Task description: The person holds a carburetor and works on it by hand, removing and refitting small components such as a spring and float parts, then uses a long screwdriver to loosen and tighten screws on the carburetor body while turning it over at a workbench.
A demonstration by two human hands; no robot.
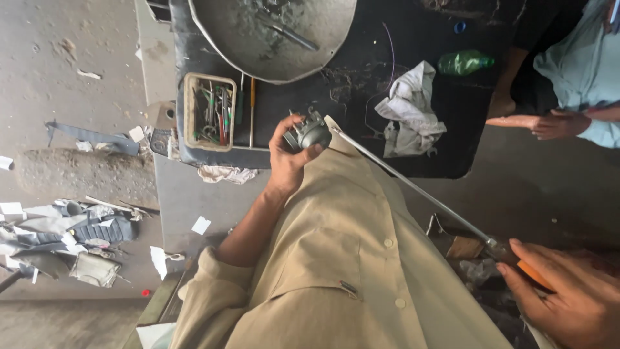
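Head view: our left hand [289, 155] is raised over our tan shirt, grip closed around a small grey metal carburettor-like part [308, 134]. The part sits in the fingers, just in front of the near edge of the black desk [361, 39].

Our right hand [568, 294] is at the lower right, grip wrapped around the orange handle of a long steel-shafted screwdriver [413, 186]. The shaft runs diagonally up-left; its tip reaches the grey part, though we can't tell the exact contact point.

On the desk: a large round grey metal bowl [271, 39] with a tool lying in it, a small cream rectangular tray [208, 111] packed with hand tools, a crumpled white rag [410, 110], and a green plastic bottle [465, 62] on its side, well apart from the part.

Another person's hand [549, 123] rests at the desk's right edge, sleeve light blue.

Concrete floor on the left carries paper scraps and grey debris [71, 239].
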